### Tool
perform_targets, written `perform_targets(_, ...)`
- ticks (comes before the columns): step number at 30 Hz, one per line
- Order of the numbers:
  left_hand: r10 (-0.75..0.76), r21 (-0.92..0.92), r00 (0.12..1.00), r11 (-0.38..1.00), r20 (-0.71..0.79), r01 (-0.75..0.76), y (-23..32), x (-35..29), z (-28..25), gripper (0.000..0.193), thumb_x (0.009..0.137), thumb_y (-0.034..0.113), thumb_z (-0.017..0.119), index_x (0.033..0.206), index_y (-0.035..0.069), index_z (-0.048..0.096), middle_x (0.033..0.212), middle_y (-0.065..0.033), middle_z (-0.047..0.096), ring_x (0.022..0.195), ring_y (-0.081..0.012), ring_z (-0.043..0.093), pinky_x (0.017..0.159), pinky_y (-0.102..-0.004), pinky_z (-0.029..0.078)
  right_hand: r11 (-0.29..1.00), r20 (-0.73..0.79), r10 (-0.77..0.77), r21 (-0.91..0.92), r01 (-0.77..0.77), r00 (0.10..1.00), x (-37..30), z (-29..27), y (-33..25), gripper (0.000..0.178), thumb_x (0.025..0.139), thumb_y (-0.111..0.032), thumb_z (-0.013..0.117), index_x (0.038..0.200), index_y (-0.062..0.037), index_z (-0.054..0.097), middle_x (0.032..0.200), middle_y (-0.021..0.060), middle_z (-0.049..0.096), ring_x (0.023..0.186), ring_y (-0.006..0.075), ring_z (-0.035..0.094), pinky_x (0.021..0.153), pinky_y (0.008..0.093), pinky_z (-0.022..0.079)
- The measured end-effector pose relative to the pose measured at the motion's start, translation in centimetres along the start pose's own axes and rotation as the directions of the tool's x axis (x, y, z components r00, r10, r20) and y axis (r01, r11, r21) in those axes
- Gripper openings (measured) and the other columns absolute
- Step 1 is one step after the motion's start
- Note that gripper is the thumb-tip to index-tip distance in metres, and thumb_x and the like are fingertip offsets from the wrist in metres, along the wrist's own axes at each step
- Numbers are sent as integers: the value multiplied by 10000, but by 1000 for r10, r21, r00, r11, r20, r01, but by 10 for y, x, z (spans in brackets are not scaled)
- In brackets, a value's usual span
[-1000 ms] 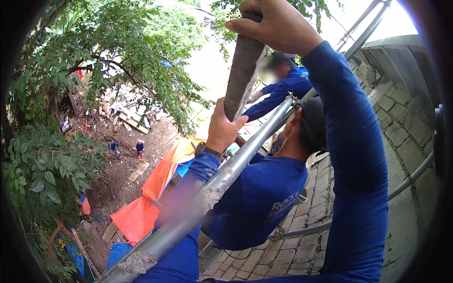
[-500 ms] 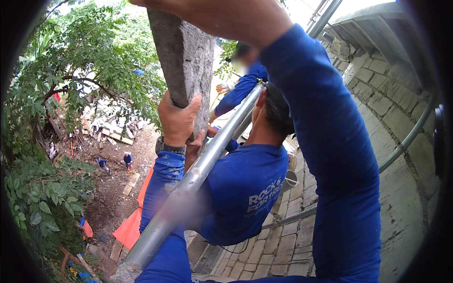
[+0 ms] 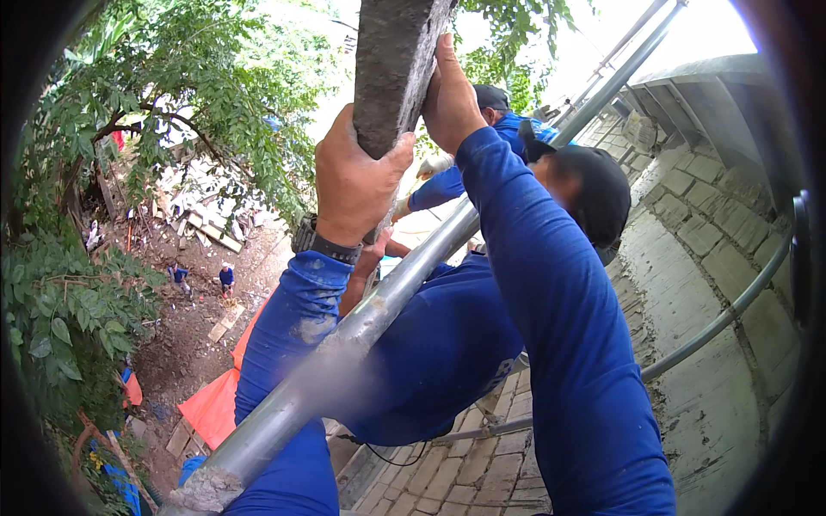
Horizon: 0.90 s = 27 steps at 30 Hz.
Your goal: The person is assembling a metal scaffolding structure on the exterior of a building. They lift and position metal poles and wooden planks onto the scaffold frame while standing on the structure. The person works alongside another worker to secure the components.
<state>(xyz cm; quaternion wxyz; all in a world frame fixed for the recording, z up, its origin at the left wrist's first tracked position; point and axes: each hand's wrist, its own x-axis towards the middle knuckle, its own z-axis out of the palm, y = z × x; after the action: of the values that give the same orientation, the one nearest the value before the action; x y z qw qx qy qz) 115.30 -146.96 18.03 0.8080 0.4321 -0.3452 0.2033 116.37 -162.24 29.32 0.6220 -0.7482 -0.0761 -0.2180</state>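
A thick, rough grey beam [image 3: 397, 73] rises steeply in front of me and runs out at the top edge; I cannot tell whether it is wood or concrete. My left hand [image 3: 360, 179], with a dark watch [image 3: 323, 239] at the wrist, grips its lower left side. Higher up, my right hand [image 3: 452, 101] presses round the beam's right side. A co-worker's hand [image 3: 368, 262] is just below my left hand, partly hidden by my wrist. My forearms reach past a shiny metal pipe [image 3: 387, 301], the left one on its outer side.
A co-worker in a blue shirt [image 3: 430, 353] and dark cap leans close beyond the pipe; another person [image 3: 490, 107] is farther off. Block masonry [image 3: 465, 456] and a grey pipe [image 3: 731, 314] lie right. Left are tree branches [image 3: 189, 95], an orange tarp [image 3: 211, 408] and ground far below.
The beam and my left hand have shifted right and up in view. My right hand has come down onto the beam's right side. The near co-worker's head has moved right.
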Motion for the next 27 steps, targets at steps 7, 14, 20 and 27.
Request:
perform_targets(7,-10,163,992,986,127,-11,-69,-60,-11,722,761,242,920,1314,8,519,1132,-132,674,1071,-239,652,976,-373,500,999,-79,-6,35,9,997,4,-13,7,826,966,-725,568,1444,-52,560,1356,101,663,1201,232,626,1065,392,463)
perform_targets(14,-342,108,897,940,280,324,-122,-105,12,379,862,114,821,1167,-37,652,1004,-152,760,897,-223,750,811,-367,585,995,-219,10,97,11,976,5,-31,-7,645,1088,-600,404,1408,-71,591,1341,92,677,1200,253,639,1054,419,495)
perform_targets(20,-427,-161,811,838,400,521,-115,-98,32,315,915,81,742,1165,-48,603,851,-156,737,646,-215,731,619,-341,567,978,-307,70,-166,-126,949,-1,-62,-10,722,1028,-708,437,1397,-114,616,1350,59,680,1170,199,626,1016,405,450)
perform_targets(27,-373,-205,860,865,348,458,-114,-86,31,305,942,59,744,1176,-50,582,842,-124,715,638,-226,755,537,-319,558,505,-78,-602,-808,303,795,-146,16,-30,279,907,-196,704,1097,6,669,1060,156,642,990,263,617,876,381,499)
